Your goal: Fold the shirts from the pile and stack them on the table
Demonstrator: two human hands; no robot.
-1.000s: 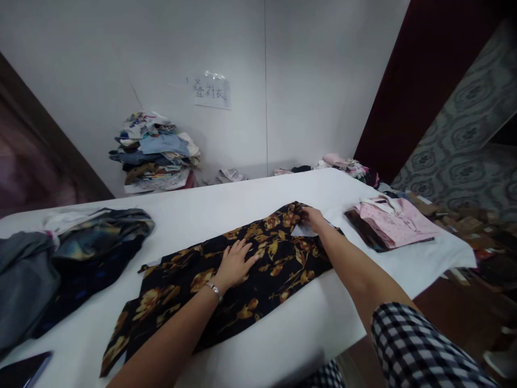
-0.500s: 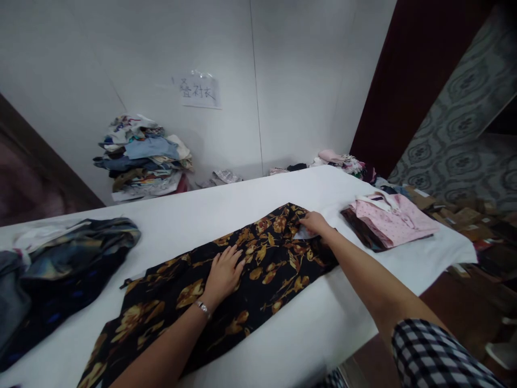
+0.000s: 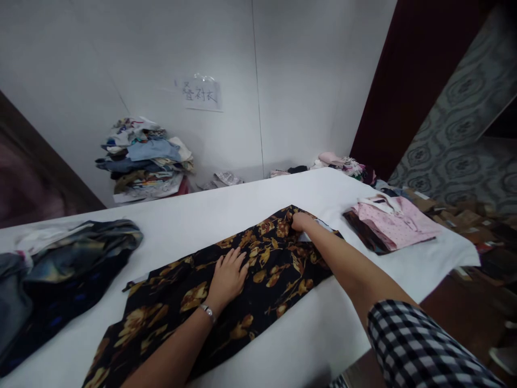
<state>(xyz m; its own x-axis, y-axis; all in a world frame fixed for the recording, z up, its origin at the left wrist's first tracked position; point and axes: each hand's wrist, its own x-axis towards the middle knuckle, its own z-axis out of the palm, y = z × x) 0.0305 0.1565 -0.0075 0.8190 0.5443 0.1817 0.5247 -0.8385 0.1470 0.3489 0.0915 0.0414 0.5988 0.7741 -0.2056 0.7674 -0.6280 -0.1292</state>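
Left hand (image 3: 228,276): spread flat, pressing mid-garment | Right hand (image 3: 301,221): fingers curled, gripping the far end | Black floral garment (image 3: 266,269): stretched along the white table (image 3: 226,215) | Pink folded shirt (image 3: 393,222): near, right

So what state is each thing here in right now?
floral garment, laid out flat on the table
left hand, open, pressed flat on the garment
right hand, closed on its far end
pink shirt, folded
dark clothes, crumpled in a heap
clothes pile, loosely stacked
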